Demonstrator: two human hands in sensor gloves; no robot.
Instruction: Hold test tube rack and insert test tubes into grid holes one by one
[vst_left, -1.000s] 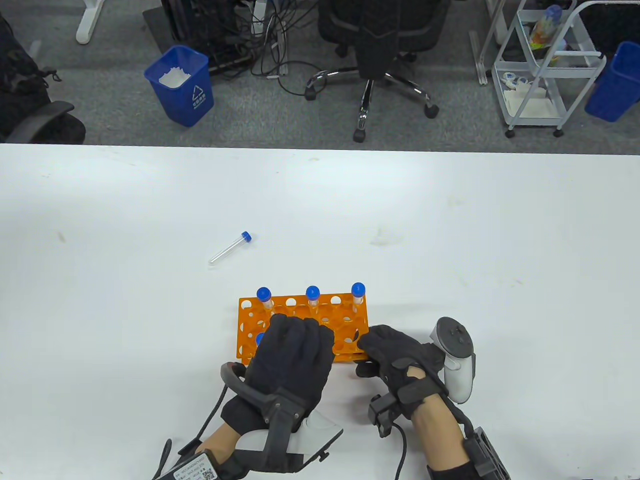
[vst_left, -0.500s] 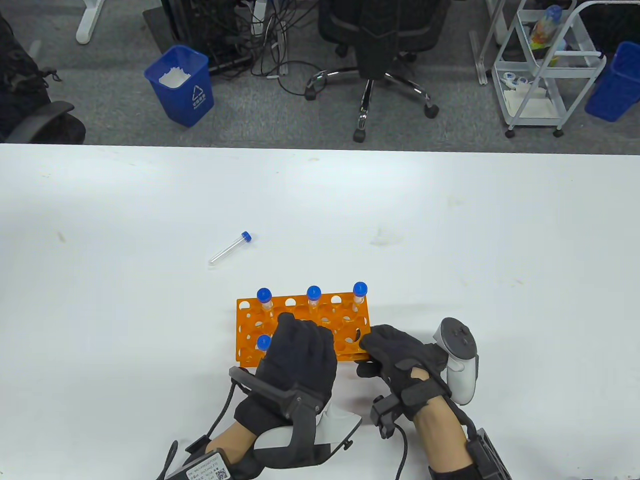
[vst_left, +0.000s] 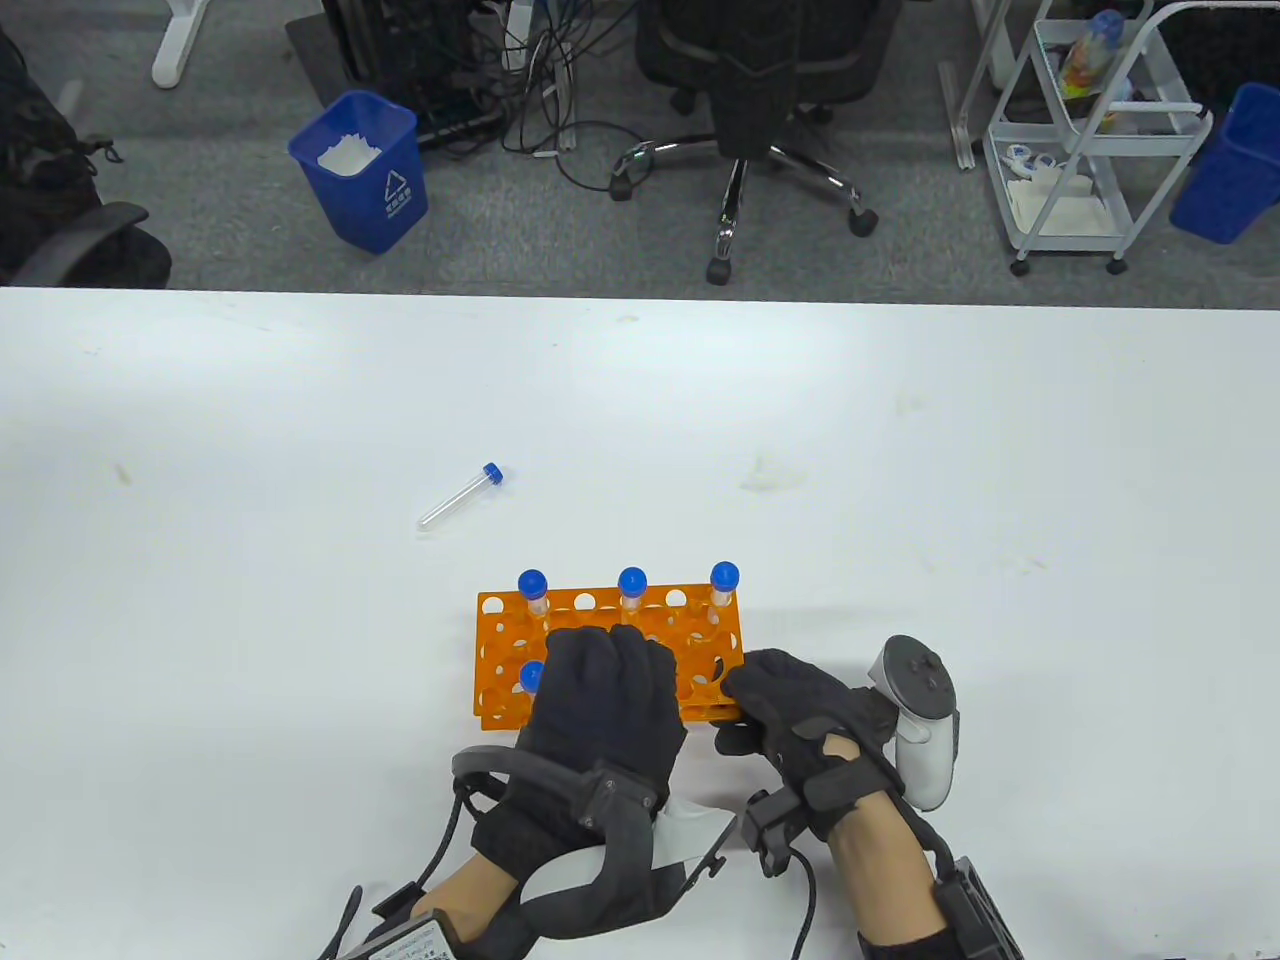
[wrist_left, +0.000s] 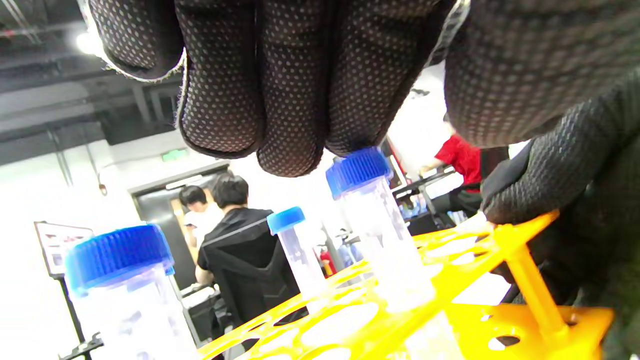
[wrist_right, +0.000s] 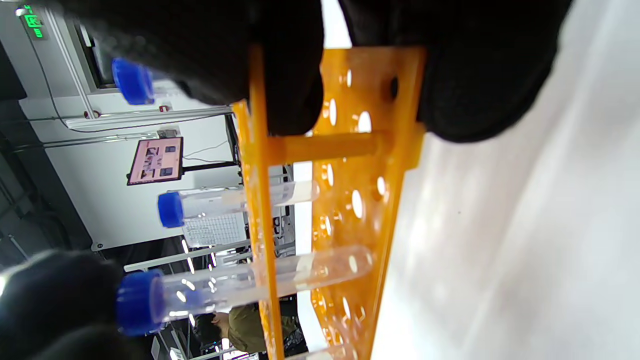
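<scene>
The orange test tube rack (vst_left: 500, 625) stands near the table's front edge. Three blue-capped tubes stand in its back row (vst_left: 632, 582) and one at its front left (vst_left: 532, 677). My left hand (vst_left: 605, 660) lies over the rack's middle. In the left wrist view its fingertips (wrist_left: 290, 150) touch the blue cap of a tube (wrist_left: 357, 170) standing in the rack (wrist_left: 500, 245). The right wrist view shows that cap (wrist_right: 137, 300) against the glove. My right hand (vst_left: 765, 690) grips the rack's front right corner (wrist_right: 350, 150). One loose tube (vst_left: 458, 497) lies on the table to the far left.
The white table (vst_left: 950, 480) stretches wide to both sides and behind the rack. Beyond its far edge are an office chair (vst_left: 745, 80), a blue bin (vst_left: 365, 170) and a white cart (vst_left: 1090, 130), all on the floor.
My left hand has shifted right across the rack, and the front-left tube's blue cap now shows beside it. My right hand keeps its grip on the corner. The loose tube has not moved.
</scene>
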